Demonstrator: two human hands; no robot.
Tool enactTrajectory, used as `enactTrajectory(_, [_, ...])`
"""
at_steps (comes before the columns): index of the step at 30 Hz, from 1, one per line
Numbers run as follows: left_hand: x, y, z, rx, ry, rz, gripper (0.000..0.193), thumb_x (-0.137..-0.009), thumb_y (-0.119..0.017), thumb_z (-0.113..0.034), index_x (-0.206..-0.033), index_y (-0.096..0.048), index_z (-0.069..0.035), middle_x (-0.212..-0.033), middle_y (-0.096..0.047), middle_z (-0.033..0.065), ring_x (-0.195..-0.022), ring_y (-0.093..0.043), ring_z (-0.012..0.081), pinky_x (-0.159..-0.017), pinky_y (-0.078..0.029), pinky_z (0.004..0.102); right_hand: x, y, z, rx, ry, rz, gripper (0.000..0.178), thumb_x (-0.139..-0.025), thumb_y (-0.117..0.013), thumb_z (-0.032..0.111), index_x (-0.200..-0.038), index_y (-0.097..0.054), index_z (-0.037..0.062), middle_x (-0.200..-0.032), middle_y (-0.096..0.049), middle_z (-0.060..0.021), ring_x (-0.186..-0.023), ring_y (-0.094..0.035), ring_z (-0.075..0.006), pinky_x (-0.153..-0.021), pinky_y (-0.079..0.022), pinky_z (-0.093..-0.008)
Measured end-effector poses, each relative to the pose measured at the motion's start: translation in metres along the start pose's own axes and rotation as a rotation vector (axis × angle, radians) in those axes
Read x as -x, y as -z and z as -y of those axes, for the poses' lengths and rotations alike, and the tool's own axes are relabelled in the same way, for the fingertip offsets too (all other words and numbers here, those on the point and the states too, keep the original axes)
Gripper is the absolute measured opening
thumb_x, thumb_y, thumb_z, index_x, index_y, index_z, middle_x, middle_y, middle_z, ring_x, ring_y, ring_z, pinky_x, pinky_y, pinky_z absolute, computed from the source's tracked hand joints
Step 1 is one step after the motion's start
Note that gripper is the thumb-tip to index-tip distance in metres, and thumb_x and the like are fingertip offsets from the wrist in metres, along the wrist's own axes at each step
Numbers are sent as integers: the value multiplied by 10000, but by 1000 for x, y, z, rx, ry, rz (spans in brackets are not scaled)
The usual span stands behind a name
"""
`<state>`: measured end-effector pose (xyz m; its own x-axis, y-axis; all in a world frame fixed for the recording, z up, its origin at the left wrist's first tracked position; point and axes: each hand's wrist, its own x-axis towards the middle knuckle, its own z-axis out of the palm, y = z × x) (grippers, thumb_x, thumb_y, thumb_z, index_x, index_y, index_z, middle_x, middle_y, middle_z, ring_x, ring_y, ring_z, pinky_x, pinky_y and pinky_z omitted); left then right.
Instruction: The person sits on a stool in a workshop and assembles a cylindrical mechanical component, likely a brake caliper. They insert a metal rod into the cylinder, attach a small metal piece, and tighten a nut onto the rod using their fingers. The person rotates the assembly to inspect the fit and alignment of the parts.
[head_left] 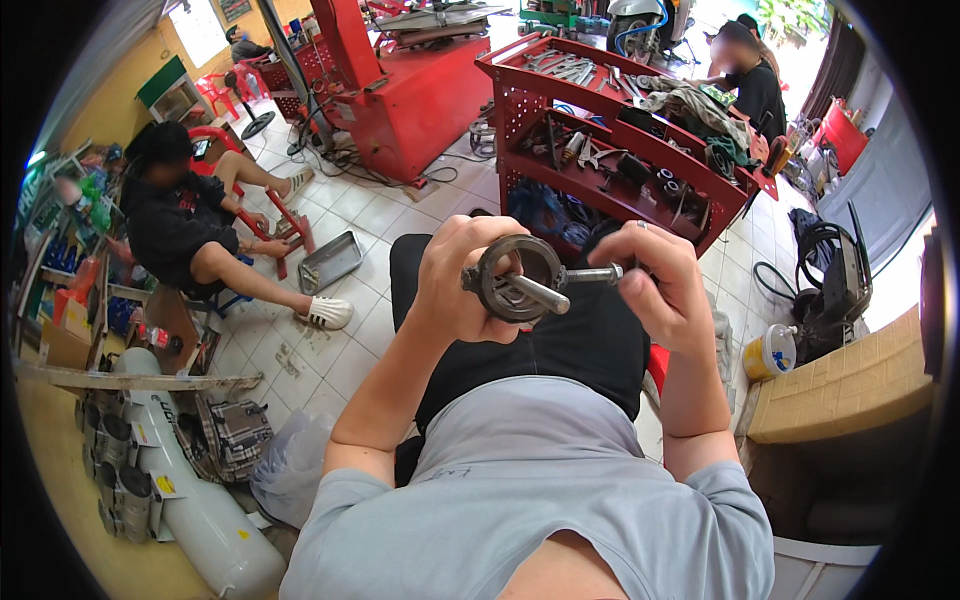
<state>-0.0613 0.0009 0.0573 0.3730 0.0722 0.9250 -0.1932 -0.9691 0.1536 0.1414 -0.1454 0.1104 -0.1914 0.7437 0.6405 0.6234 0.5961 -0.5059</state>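
My left hand [452, 285] is wrapped around the side of a dark metal ring tool [519, 252], held above my lap. A bare steel rod [540, 293] slants out through the ring's opening toward me. From the ring's right side a long bolt [592, 275] sticks out sideways. My right hand [668, 285] is curled at the bolt's outer end, thumb and fingertips around its head. Part of the grip is hidden behind the fingers.
Ahead stands a red tool cart [610, 130] with wrenches and loose parts on its shelves. A seated person [180, 215] is at the left beside a metal tray [331, 262] on the tiled floor. A white cylinder [200, 500] lies at lower left; a yellow bucket [769, 352] stands at right.
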Motion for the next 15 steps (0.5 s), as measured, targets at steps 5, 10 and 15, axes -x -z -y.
enactTrajectory(5, [12,-5,1,149,183,-12,569,-702,-649,-452,-974,-572,43,-1009,-577,109,-702,-522,133,-581,-431,248,-4,-10,11,-60,-74,-138,302,-752,-739,212,-951,-615,22,-775,-557,-41,-647,-505,-151,-552,-390,-284])
enactTrajectory(10, [8,-2,2,55,64,25,515,-815,-568,-474,-1088,-497,-44,-1006,-594,121,-693,-572,216,-614,-449,323,-1,-4,-4,-6,3,-14,324,-730,-737,196,-975,-610,28,-756,-541,-29,-638,-495,-146,-549,-381,-272])
enactTrajectory(15, [1,0,3,-27,-47,-1,449,-855,-536,-475,-1036,-509,-65,-997,-607,122,-705,-600,261,-617,-456,363,-4,-11,11,-73,-102,-113,278,-757,-714,165,-970,-604,23,-757,-543,-27,-628,-493,-139,-552,-382,-269])
